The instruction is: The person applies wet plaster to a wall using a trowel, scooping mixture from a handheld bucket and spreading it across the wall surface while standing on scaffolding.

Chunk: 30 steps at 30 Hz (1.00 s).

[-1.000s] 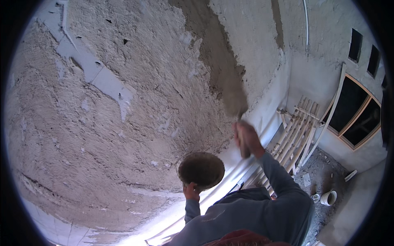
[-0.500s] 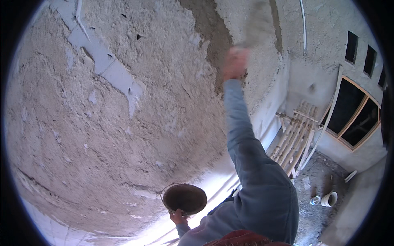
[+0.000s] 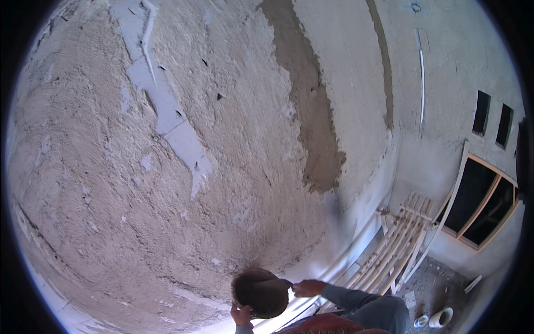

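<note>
Low in the view, my left hand [image 3: 242,316] grips the lower left rim of a round, dark bowl-like bucket [image 3: 258,309] tilted so its inside faces me. My right hand [image 3: 308,288] is closed round the handle of a trowel [image 3: 290,284] at the bucket's right rim. The trowel's blade reaches into the bucket and is hard to tell from the dark inside. Ahead stands a rough plastered wall [image 3: 122,222] with a darker, damp-looking mortar strip [image 3: 311,111] running down it. A thinner dark strip [image 3: 384,61] lies further right.
Pale bare panels [image 3: 172,119] show through the plaster at upper left. A rack of wooden poles [image 3: 397,245] stands right of me, beside a leaning pole [image 3: 453,189] and a wood-framed window [image 3: 478,200]. A white bucket [image 3: 443,317] and a small container [image 3: 421,321] sit on the floor.
My right hand has come down from the dark mortar strip to the bucket's rim, bringing the trowel into it. The view has tilted downward-shifted, so the wall sits lower; my left hand still holds the bucket.
</note>
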{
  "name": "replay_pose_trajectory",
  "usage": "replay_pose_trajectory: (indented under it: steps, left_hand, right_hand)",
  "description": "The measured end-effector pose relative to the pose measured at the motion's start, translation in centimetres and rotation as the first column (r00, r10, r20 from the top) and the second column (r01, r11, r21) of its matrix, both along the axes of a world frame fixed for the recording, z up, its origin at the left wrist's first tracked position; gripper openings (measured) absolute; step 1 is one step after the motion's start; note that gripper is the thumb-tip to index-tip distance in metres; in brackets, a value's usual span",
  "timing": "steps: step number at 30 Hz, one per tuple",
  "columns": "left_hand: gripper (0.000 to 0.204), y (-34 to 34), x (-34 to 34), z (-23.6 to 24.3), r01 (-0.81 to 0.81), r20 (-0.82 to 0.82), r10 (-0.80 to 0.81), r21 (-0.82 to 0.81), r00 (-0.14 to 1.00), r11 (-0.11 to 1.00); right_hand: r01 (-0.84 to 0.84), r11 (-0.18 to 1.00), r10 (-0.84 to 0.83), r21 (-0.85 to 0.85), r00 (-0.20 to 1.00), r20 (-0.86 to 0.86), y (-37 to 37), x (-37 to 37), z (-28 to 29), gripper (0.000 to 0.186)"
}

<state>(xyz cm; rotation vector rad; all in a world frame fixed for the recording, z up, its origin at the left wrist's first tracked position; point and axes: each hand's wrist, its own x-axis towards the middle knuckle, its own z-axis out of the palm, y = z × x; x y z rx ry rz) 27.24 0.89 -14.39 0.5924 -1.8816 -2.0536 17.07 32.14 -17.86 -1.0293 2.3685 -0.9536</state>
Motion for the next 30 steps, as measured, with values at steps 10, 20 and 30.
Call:
replay_pose_trajectory:
  steps: [10, 20, 30]
  left_hand:
    - [0.062, 9.7, -7.1, -0.6, 0.233, -0.049, -0.259, -0.302, 0.965, 0.924]
    - [0.048, 13.8, -6.7, 4.1, 0.283, 0.107, -0.298, 0.136, 0.948, 0.949]
    - [0.040, 7.6, -3.2, -1.9, 0.217, -0.025, -0.257, -0.458, 0.966, 0.862]
  right_hand:
    - [0.182, 0.964, 0.023, -0.193, 0.668, 0.744, 2.6, 2.6, 4.7, 0.033]
    - [0.527, 0.816, -0.092, -0.239, 0.526, 0.846, 10.3, 4.2, 8.1, 0.040]
    - [0.708, 0.294, -0.134, -0.643, 0.696, 0.705, 15.5, -3.3, 24.1, 0.031]
